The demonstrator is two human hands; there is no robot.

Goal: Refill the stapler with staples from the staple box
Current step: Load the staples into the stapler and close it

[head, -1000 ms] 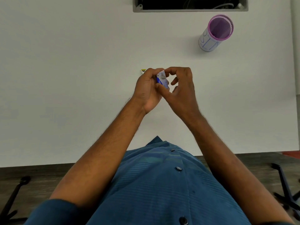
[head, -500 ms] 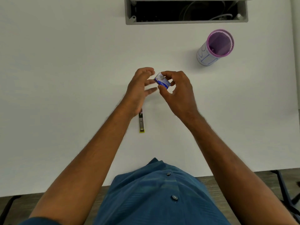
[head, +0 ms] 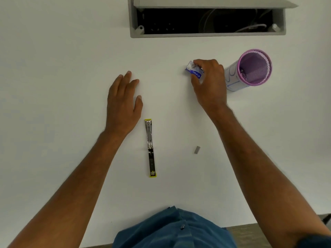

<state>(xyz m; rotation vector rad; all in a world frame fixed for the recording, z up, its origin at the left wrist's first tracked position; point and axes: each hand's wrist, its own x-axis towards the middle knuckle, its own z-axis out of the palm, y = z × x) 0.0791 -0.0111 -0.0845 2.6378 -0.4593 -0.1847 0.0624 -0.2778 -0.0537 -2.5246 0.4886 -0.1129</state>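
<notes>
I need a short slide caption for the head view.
Right hand holds staple box; opened stapler and staple strip lie on table.

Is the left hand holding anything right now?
No, the left hand is open and spread over the bare table, while the staple box is in the right hand.

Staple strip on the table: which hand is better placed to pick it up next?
Probably the left hand: it is open and empty, while the right hand holds the staple box. The staple strip lies right of the opened stapler, though.
</notes>
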